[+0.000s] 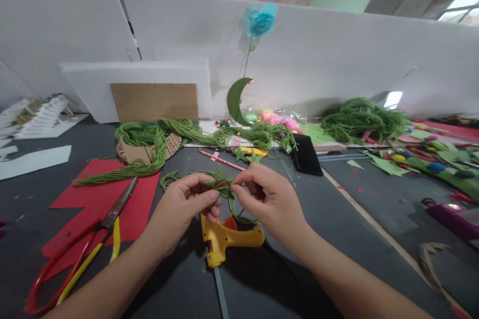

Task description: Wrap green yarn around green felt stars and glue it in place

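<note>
Between my two hands is a small green star (220,183) with green yarn around it and a bit of red showing at its middle. My left hand (185,204) grips the star from the left, thumb in front. At the star's right tip, the thumb and forefinger of my right hand (275,199) pinch a strand of green yarn (232,204), which loops down to the table. Just below my hands lies a yellow glue gun (239,237) with a glue stick (220,289) in its back. Two other green stars (246,155) lie beyond my fingers.
Scissors (112,217) rest on red paper (140,212) at left. Behind are yarn on a cardboard piece (125,152), a pencil (224,160), a green moon (235,102) with a blue flower (262,21), and a phone (306,154). A yarn heap (364,119) sits at right.
</note>
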The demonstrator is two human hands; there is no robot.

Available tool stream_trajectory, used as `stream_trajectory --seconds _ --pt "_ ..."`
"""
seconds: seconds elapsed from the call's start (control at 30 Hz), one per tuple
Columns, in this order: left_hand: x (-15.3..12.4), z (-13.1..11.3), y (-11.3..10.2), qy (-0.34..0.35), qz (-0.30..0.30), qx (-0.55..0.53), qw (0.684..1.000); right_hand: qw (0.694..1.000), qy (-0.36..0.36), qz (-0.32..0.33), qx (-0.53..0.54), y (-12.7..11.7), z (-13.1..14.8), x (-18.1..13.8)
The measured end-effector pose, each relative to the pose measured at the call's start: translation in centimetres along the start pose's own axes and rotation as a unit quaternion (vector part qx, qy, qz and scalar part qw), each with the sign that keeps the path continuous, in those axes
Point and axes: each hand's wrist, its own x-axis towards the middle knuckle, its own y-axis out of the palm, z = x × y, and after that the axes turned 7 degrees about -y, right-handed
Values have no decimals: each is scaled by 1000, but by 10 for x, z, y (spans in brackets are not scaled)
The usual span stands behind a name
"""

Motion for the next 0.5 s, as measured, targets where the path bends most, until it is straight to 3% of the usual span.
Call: stream_trajectory --seconds 0.3,0.5 --pt "2 3 -1 -23 16 -2 1000 1000 7 5 -8 -1 -2 2" --pt "0 2 -2 -30 24 -21 999 988 88 59 111 -6 -6 7"
